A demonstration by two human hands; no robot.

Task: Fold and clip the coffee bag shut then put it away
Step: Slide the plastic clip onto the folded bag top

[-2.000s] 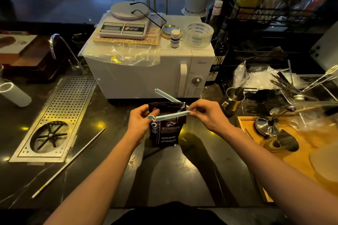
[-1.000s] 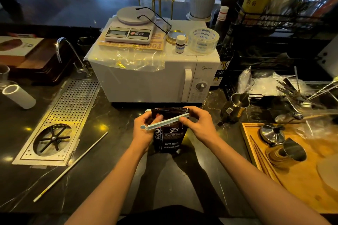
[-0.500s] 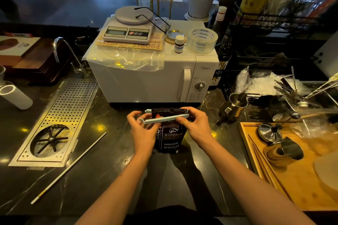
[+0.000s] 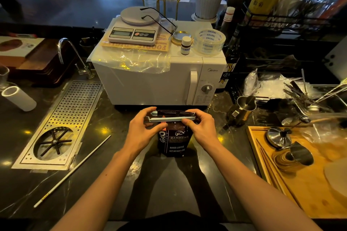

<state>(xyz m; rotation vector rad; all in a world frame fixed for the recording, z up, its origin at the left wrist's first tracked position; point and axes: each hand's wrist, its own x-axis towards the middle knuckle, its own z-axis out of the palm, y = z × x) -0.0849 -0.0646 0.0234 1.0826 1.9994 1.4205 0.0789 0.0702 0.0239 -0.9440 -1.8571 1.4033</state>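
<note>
A dark coffee bag (image 4: 174, 142) with white lettering stands upright on the black counter, just in front of the microwave. A long pale green clip (image 4: 170, 118) lies level across the bag's folded top, its two bars pressed together. My left hand (image 4: 145, 129) pinches the clip's left end between thumb and fingers. My right hand (image 4: 201, 127) pinches the right end the same way. Both hands partly hide the bag's upper corners.
A white microwave (image 4: 150, 80) with a scale and tape roll on top stands right behind the bag. A perforated metal drain tray (image 4: 62, 124) and a thin white rod (image 4: 75, 169) lie left. A steel pitcher (image 4: 242, 110) and wooden tray (image 4: 304, 180) with metal tools are right.
The clip's upper arm swung down from open to shut across the bag's top. The clip went from tilted to level, and both hands moved in to pinch its ends.
</note>
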